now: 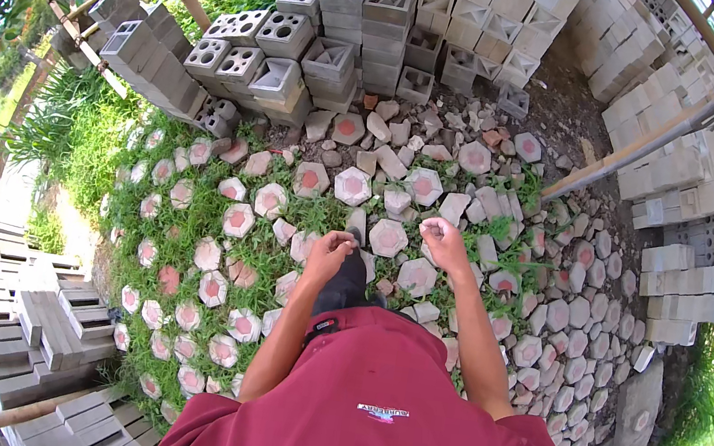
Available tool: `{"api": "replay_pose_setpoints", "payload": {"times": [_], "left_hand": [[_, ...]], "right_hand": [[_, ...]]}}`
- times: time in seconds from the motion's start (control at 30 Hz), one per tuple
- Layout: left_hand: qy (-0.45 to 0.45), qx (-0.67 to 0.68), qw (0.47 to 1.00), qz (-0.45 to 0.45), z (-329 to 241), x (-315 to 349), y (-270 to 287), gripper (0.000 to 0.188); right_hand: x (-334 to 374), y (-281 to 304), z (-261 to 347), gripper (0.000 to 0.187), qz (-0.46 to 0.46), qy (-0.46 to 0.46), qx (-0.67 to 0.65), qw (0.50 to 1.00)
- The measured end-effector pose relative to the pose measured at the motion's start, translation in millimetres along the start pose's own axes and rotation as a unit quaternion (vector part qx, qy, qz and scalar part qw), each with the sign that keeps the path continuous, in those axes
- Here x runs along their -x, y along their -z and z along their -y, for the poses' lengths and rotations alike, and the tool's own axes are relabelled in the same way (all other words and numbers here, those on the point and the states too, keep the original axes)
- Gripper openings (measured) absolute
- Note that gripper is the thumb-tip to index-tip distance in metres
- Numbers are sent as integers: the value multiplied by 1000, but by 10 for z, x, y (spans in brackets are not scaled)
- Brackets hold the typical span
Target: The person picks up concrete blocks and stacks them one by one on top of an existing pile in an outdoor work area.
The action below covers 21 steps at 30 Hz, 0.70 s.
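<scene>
Hands | left hand (331, 245) loosely curled, empty | right hand (443, 236) fisted, empty | above hexagonal pavers (388, 237)

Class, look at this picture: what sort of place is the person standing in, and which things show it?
Most likely an outdoor yard where concrete blocks and pavers are made or stored. Stacks of grey hollow blocks stand at the back, hexagonal pavers with reddish centres lie over grass, and broken pieces litter the bare ground.

rough matt concrete pavers (388, 237); bamboo poles (636, 149)
</scene>
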<state>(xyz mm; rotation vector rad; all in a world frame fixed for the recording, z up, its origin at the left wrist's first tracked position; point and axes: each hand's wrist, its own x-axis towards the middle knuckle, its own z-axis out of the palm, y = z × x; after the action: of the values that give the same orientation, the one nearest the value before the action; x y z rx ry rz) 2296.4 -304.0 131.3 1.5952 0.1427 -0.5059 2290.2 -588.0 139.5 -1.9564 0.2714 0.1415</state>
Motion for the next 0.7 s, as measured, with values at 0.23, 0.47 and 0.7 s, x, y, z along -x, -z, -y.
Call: {"api": "replay_pose_setpoints", "payload": {"times": [0.23, 0.47, 0.7], "left_hand": [[35, -29, 998, 47, -422, -1339, 148, 26], [-65, -45, 990, 114, -1333, -2822, 100, 23], [44, 38, 990, 127, -1721, -3512, 205, 24]], "right_hand": [[-1038, 369, 164, 22, -53, -134, -175, 974], [-2048, 280, 805, 24, -83, -187, -189, 960], [-2770, 225, 1178, 27, -29, -203, -335, 920]]}}
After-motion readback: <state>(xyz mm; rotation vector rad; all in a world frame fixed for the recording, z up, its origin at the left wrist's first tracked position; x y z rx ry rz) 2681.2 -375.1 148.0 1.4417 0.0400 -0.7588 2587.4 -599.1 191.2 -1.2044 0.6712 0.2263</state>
